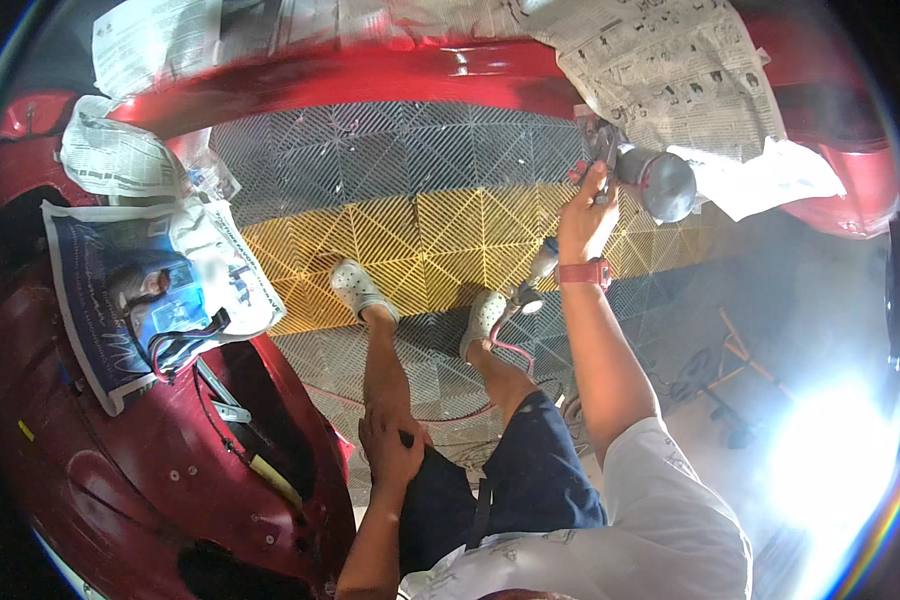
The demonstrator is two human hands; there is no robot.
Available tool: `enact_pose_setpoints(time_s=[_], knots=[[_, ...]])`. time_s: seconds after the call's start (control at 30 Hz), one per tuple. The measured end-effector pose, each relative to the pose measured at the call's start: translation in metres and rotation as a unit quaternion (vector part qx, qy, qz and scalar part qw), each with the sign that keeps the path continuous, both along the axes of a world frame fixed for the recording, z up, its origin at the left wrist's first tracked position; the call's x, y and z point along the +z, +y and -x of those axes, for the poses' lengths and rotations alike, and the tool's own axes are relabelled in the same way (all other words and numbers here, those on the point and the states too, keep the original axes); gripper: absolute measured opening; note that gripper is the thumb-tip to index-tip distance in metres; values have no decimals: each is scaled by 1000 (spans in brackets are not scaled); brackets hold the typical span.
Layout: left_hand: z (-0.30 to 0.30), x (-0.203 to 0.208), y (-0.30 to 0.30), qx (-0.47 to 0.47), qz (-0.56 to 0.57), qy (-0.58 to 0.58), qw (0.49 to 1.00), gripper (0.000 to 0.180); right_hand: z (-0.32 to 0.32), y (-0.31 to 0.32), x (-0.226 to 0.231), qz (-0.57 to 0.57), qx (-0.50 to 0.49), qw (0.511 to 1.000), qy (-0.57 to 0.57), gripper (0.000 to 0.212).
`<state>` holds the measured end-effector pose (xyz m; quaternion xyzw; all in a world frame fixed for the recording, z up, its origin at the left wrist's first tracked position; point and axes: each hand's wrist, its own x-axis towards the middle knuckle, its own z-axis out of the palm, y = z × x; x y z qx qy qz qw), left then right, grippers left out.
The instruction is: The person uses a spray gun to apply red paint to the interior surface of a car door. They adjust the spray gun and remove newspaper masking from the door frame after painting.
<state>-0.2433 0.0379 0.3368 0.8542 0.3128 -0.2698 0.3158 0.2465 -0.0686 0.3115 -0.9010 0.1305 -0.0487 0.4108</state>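
Note:
My right hand [587, 222], a red watch on its wrist, grips a spray gun [600, 155] by the handle. The gun's dark grey, rounded cup [660, 185] sticks out to the right. Its front end is close to the lower edge of a glossy red car body section [370, 82] that spans the far side. Whether the trigger is pulled I cannot tell. My left hand [391, 452] lies on my left leg by the knee, its fingers spread along the leg and holding no tool.
Newspaper sheets [670, 70] cover parts of the red body. To the left, an open red car door [120, 450] carries more newspaper [160, 280]. A red hose [515, 352] runs over grey and yellow floor tiles [450, 235] near my right foot. A bright lamp [830, 460] glares at lower right.

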Motion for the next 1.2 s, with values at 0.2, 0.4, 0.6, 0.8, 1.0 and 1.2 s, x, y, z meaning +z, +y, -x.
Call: enact_pose_setpoints(time_s=[0.2, 0.4, 0.6, 0.8, 1.0, 1.2], knots=[[-20, -15, 12, -11, 48, 77, 996, 80, 4, 51, 15, 11, 77, 995, 63, 54], [-12, -29, 24, -27, 42, 91, 995, 77, 1, 111, 55, -176, 97, 965, 168, 66], [-24, -24, 42, -23, 69, 110, 991, 80, -44, 108, 71, -70, 19, 994, 85, 64], [-31, -30, 51, -47, 72, 125, 988, 78, -54, 132, 61, -62, 83, 987, 125, 66], [-45, -28, 72, -29, 105, 103, 989, 78, -44, 165, 65, -126, 56, 964, 229, 65], [-70, -25, 94, -16, 116, 78, 990, 64, -52, 119, 83, 49, 34, 994, 96, 60]])
